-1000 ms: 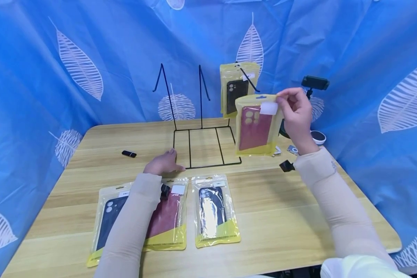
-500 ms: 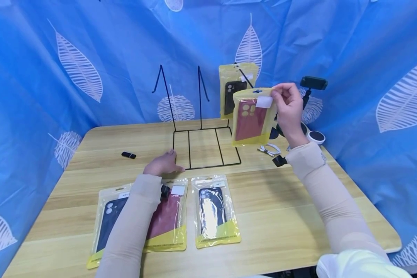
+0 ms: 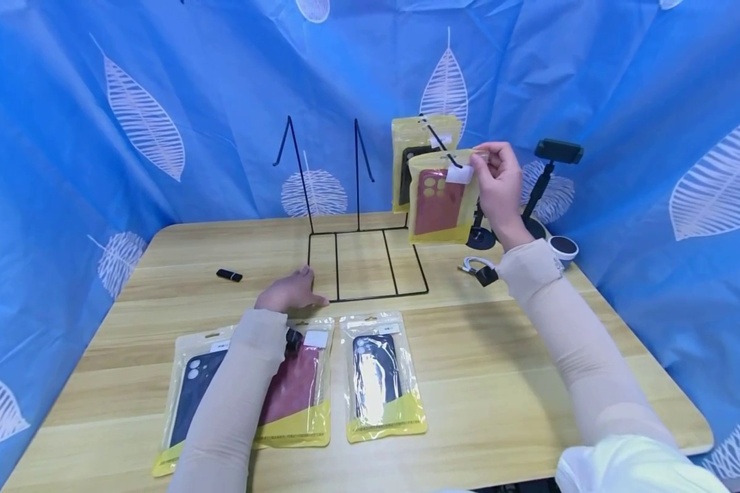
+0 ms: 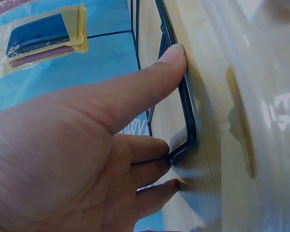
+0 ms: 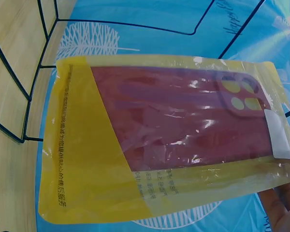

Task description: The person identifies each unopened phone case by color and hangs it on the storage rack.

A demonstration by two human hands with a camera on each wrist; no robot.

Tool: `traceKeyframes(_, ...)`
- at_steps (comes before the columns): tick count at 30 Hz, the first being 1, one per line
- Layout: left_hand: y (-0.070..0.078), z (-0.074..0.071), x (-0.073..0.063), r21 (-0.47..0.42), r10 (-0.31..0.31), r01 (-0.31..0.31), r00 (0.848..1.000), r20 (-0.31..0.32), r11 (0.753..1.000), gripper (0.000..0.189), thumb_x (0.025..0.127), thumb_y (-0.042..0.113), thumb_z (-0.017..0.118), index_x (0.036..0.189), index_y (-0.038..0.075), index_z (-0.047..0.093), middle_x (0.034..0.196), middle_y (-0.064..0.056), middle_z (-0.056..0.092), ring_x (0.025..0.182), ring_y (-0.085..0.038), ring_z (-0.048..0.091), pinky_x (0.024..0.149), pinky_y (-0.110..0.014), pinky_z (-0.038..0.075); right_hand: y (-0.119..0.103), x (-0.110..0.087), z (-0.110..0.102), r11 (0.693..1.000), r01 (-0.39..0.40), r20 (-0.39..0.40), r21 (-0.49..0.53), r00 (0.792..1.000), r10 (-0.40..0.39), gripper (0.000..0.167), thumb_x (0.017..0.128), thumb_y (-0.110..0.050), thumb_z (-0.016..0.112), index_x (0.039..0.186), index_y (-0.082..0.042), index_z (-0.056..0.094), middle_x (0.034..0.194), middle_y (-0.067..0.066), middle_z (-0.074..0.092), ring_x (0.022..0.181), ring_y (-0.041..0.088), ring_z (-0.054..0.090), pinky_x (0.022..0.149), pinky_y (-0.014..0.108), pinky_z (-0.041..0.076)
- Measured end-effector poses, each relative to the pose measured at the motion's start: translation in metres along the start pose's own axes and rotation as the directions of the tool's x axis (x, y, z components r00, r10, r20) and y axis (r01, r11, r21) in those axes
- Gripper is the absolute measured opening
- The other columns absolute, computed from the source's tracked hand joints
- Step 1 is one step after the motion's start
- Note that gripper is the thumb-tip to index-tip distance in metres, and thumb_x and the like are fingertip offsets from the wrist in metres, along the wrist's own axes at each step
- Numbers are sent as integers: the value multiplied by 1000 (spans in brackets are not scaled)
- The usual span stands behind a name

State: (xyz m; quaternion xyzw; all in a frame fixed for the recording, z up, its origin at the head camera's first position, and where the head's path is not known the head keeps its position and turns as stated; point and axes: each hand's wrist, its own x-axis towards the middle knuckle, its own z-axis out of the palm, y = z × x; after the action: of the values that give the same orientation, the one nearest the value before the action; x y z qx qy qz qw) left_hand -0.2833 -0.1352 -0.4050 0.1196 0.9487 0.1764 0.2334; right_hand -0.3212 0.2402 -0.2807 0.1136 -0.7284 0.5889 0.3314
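With thumb and fingers my right hand (image 3: pixel 501 183) pinches the upper right corner of a clear-and-yellow pouch holding a red phone case (image 5: pixel 183 118). The rack's right hook (image 3: pixel 442 142) runs through the top of this pouch, its tip showing in front. Behind it on the same hook hangs a pouch with a black phone case (image 3: pixel 407 171). Over at the front left corner of the black wire rack (image 3: pixel 376 297), my left hand (image 3: pixel 288 290) rests against the base. In the left wrist view its straight thumb (image 4: pixel 154 79) lies on the wire and its other fingers touch the corner.
On the table (image 3: pixel 481 411) lie a pouched black phone case (image 3: pixel 376 376), a pouched red case (image 3: pixel 296 383) and a dark case (image 3: pixel 197 383), partly under my left sleeve. A black stick (image 3: pixel 229 275), white cable (image 3: pixel 477 263) and phone stand (image 3: pixel 539 188) are farther back.
My right hand has moved left and back with the pouched red case; the hook tip now shows in front of the pouch's top. My left hand stays at the rack's corner.
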Motion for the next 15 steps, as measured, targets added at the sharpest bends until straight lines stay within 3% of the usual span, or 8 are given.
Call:
traceKeyframes(8, 0, 1, 1, 3, 4, -4, 1000, -2, 1000, 96, 95, 46, 61, 156, -6, 8, 165, -21, 0, 153, -39, 4, 125, -53, 11, 15, 24, 14, 996, -90, 1, -24, 996, 90, 22, 100, -22, 59, 120, -14, 57, 117, 13, 67, 94, 10, 61, 81, 21, 50)
traceKeyframes(15, -1, 1, 0, -17, 4, -4, 1000, -8, 1000, 97, 95, 46, 62, 156, -5, 7, 165, -21, -1, 153, -39, 4, 125, -53, 12, 22, 39, 23, 989, -128, -15, -79, 992, 127, 26, 100, -29, 59, 122, -17, 56, 106, -1, 68, 92, 8, 60, 75, 22, 47)
